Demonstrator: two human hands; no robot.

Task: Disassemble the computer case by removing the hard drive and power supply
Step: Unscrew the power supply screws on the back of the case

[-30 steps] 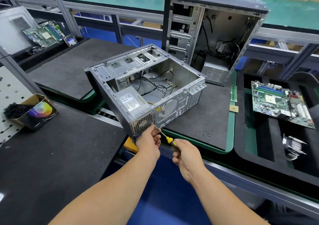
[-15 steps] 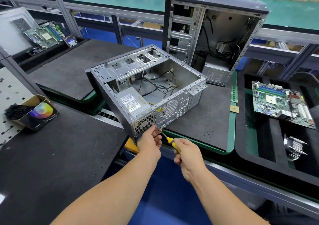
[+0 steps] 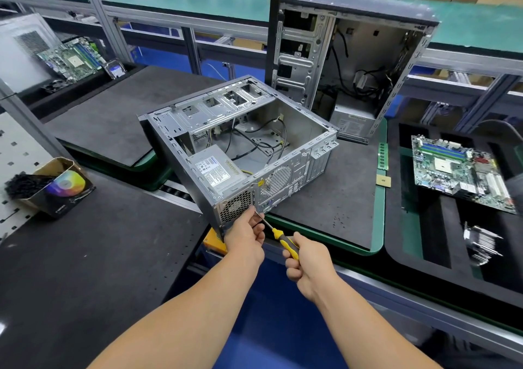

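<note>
Our right hand (image 3: 310, 261) grips the screwdriver (image 3: 278, 237); our left hand (image 3: 247, 237) pinches its shaft at the computer case (image 3: 240, 148).

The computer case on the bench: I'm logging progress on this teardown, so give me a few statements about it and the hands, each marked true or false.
1. The power supply sits inside the computer case lying on its side. True.
2. The right hand grips a screwdriver with a yellow and black handle. True.
3. The left hand rests flat on the bench, away from the case. False: it is at the case's rear corner, below the fan grille, by the screwdriver's tip.
4. A motherboard is mounted in the case being worked on. False: only loose cables show on its floor; a bare motherboard lies in the tray to the right.
5. A second case stands upright behind the first. True.
</note>
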